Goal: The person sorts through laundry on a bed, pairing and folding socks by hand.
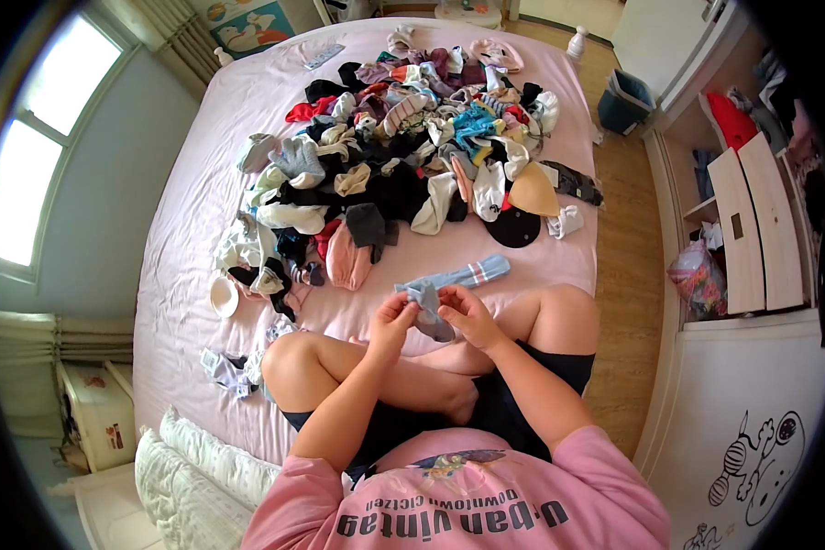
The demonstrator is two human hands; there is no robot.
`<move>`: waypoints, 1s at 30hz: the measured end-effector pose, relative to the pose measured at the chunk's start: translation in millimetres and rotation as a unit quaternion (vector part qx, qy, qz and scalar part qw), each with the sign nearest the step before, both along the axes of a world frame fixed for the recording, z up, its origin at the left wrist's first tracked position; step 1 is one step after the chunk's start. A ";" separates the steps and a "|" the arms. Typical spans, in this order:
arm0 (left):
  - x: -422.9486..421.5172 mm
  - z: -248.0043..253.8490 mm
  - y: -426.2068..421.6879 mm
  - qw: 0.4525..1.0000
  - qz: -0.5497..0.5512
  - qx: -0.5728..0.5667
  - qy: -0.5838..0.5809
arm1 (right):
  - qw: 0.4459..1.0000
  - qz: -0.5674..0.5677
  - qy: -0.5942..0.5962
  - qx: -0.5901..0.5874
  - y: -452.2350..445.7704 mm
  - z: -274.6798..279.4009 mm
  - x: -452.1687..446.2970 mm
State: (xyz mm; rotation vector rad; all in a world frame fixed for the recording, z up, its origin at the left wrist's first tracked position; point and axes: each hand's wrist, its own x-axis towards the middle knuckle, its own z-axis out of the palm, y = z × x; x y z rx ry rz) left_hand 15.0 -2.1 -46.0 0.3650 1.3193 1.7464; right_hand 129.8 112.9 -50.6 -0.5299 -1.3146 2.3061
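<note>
My left hand [394, 321] pinches one side of a grey-blue sock [426, 307] above my crossed legs. On the other side, my right hand [466, 317] has its fingers closed on the same sock. Part of this sock hangs down between the two hands. Just beyond them, a light blue sock with white and orange stripes [477, 273] lies flat on the pink sheet. A large heap of mixed socks [385, 183] spreads over the bed farther off.
Small white and grey socks [225, 371] lie by my left knee. A white bowl-like item [224, 297] is left of the heap. Pillows [192, 477] are at the lower left. A bin [625, 101] and an open wardrobe [742, 229] stand right of the bed.
</note>
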 end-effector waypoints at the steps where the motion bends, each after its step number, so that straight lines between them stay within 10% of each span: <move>1: 3.2 -1.2 0.2 0.999 -0.036 -0.008 0.029 | 0.999 0.001 -0.018 0.038 1.3 -3.9 0.7; 9: 16.5 11.3 15.2 0.999 -0.039 -0.007 -0.028 | 0.992 -0.036 -0.034 -0.115 10.6 -4.6 2.3; 14: 18.6 2.1 10.9 0.970 -0.243 -0.001 -0.009 | 0.991 -0.061 -0.003 -0.116 25.1 -6.9 6.3; 22: 3.9 -6.4 8.4 0.996 -0.028 -0.029 0.081 | 0.989 0.113 -0.083 0.055 10.1 -20.2 3.7; 25: -0.1 -12.4 10.1 0.997 0.040 -0.015 0.070 | 0.993 0.038 -0.097 -0.049 15.1 -13.9 3.3; 30: -7.8 2.6 5.9 0.991 -0.016 0.005 -0.130 | 0.995 0.044 -0.053 -0.077 16.2 -13.5 -3.2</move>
